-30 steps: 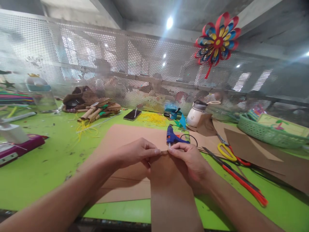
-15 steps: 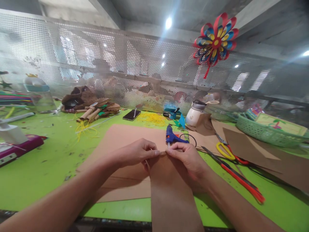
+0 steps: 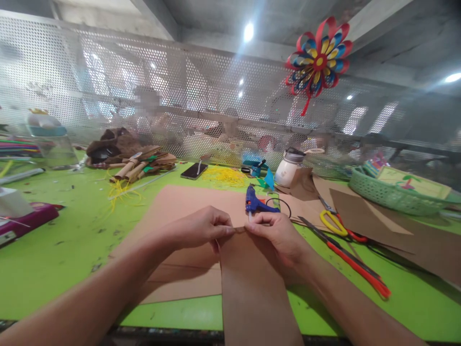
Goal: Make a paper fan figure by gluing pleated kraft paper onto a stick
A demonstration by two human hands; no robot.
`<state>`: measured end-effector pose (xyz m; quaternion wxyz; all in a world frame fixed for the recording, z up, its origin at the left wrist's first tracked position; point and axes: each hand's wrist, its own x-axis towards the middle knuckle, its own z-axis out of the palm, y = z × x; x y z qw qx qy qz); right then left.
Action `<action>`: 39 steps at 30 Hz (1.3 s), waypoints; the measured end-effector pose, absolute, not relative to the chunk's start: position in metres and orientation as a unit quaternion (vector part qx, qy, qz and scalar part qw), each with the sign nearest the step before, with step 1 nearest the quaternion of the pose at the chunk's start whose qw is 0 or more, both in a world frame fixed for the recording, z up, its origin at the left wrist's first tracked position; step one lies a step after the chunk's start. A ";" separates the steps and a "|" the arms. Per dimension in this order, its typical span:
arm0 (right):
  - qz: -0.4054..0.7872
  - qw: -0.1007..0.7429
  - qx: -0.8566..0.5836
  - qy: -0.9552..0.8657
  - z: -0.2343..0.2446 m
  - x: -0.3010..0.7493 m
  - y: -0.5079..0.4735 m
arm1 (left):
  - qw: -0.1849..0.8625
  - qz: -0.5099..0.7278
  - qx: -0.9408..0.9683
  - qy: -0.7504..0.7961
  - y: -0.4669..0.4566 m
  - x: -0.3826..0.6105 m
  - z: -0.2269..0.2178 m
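A long strip of brown paper (image 3: 254,288) runs from between my hands down over the table's near edge. Its far end is folded or rolled over into a narrow edge. My left hand (image 3: 207,227) pinches that edge at its left corner, thumb against fingers. At the right corner, my right hand (image 3: 275,235) grips the same edge between thumb and fingertips. Just beyond my fingers lies a blue hot glue gun (image 3: 254,202) with a whitish stick showing. Under the hands and to the left is a larger sheet of brown paper (image 3: 176,206).
Right of my hand are a long red-handled cutter (image 3: 355,266), scissors with yellow and red handles (image 3: 334,223) and brown paper pieces (image 3: 367,216). Farther back stand a white jar (image 3: 288,170), a green basket (image 3: 399,194), a phone (image 3: 193,170) and paper rolls (image 3: 135,168). A purple power strip (image 3: 36,218) lies left.
Both hands keep hold of the paper strip's far edge; my fingers have barely shifted. The whole view has drifted slightly, so things appear a little farther left.
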<state>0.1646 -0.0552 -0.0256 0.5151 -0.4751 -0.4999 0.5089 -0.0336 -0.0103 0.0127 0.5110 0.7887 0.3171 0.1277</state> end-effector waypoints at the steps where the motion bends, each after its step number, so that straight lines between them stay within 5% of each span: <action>1: 0.514 0.515 -0.473 -0.497 -0.025 0.165 -0.055 | 0.520 0.129 0.784 0.314 -0.009 -0.034 0.012; 10: 0.513 0.491 -0.471 -0.523 -0.024 0.169 -0.051 | 0.536 0.119 0.780 0.298 -0.006 -0.035 0.010; 18: 0.485 0.490 -0.493 -0.531 -0.028 0.162 -0.056 | 0.406 0.146 0.843 0.321 -0.004 -0.028 0.006; 29: 0.455 0.424 -0.501 -0.602 -0.015 0.179 -0.048 | 0.481 0.116 0.814 0.303 -0.004 -0.038 0.014; 39: 0.448 0.409 -0.482 -0.632 -0.016 0.186 -0.046 | 0.407 0.100 0.848 0.324 0.010 -0.049 0.015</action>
